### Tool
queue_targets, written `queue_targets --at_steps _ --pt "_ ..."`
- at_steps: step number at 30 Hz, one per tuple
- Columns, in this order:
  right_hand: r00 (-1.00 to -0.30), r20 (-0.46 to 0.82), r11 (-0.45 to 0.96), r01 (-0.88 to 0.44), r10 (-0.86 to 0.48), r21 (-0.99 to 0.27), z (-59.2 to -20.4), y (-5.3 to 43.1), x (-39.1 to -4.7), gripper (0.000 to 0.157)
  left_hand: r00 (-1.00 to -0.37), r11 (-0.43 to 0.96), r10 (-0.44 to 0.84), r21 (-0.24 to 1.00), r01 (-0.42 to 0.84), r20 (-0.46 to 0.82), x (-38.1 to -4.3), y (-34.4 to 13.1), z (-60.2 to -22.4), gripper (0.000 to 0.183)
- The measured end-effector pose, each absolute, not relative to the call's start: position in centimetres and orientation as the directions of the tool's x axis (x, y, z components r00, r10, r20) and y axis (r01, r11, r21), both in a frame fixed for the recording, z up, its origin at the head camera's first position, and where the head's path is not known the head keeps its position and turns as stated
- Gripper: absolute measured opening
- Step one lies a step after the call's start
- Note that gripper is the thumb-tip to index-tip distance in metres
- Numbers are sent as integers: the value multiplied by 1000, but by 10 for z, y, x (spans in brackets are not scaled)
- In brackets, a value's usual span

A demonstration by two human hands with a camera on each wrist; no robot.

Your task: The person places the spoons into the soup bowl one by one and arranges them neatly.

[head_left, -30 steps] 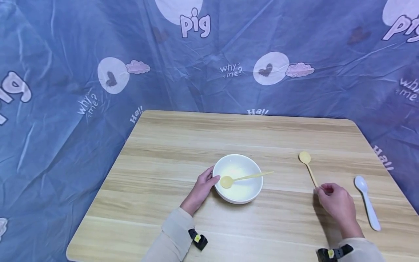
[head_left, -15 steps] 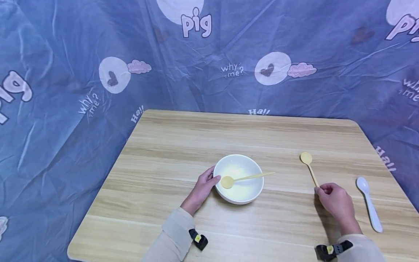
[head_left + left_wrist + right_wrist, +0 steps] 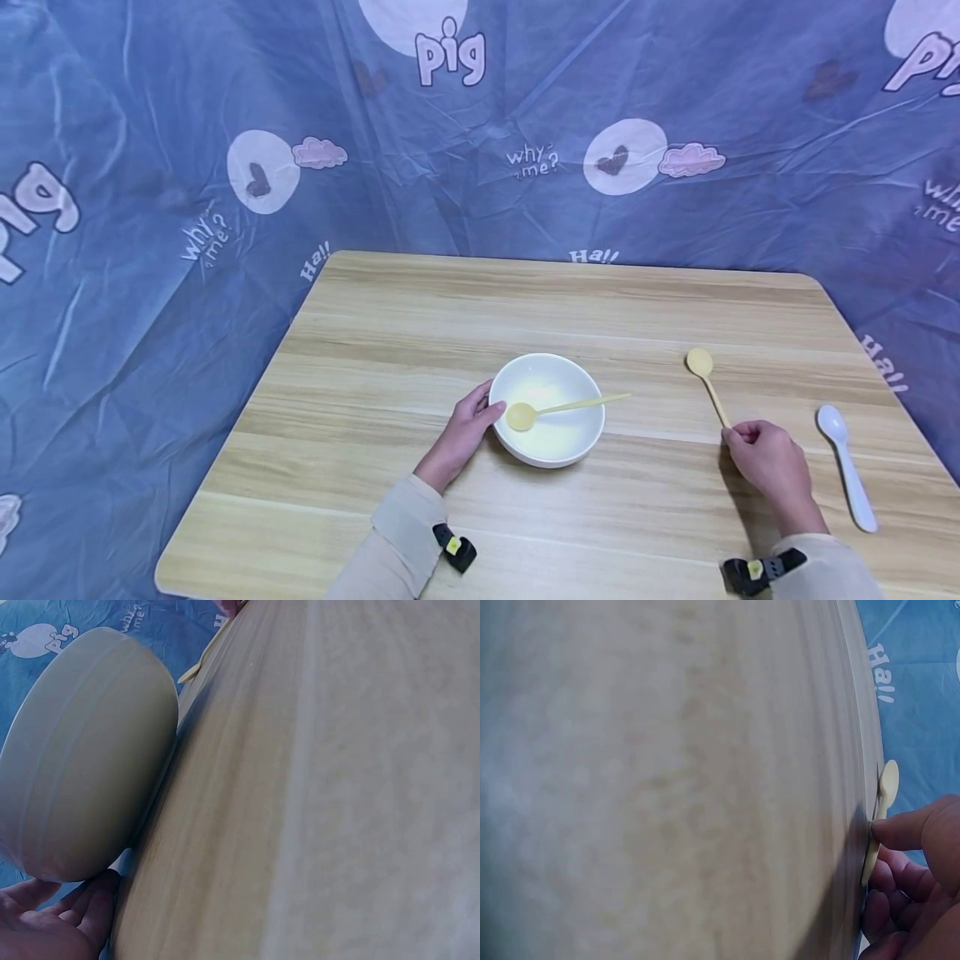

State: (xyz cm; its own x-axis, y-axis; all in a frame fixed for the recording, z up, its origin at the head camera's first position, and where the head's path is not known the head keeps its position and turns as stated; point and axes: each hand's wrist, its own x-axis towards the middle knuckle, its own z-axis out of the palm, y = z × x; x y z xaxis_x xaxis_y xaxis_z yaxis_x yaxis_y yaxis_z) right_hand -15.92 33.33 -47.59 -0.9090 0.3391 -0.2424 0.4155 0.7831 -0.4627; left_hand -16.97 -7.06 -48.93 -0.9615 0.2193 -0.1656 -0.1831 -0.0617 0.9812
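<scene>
A white bowl (image 3: 546, 448) stands on the table with a yellow spoon (image 3: 522, 417) inside it, the handle crossing the right rim. My left hand (image 3: 467, 430) holds the bowl at its left side, thumb over the rim and fingers along the outer wall. In the left wrist view, those fingers (image 3: 90, 907) lie beneath the bowl's curved side (image 3: 97, 757). Farther right, my right hand (image 3: 772, 467) pinches the handle end of a second yellow spoon (image 3: 701, 363), whose round head points away from me. The right wrist view shows thumb and fingers around that spoon's handle (image 3: 873, 855).
To the right of my right hand lies a white spoon (image 3: 846, 467). The wood-grain table (image 3: 390, 333) has rounded corners, and a blue printed cloth (image 3: 420, 183) hangs behind it and along both sides. Each sleeve carries a black wrist strap.
Almost nothing differs. The view has shifted very slightly; both hands keep their hold on the bowl and the spoon in the same places.
</scene>
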Motion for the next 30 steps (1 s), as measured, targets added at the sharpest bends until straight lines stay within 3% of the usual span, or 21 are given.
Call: queue_targets --at_steps 17,30 --pt "-908 -270 781 414 320 -467 -474 334 -157 33 -959 -50 226 981 -187 -171 -170 -71 -492 55" --pt "-921 -218 764 390 324 -514 -469 331 -154 34 -962 -51 219 983 -178 -162 -171 -70 -491 54"
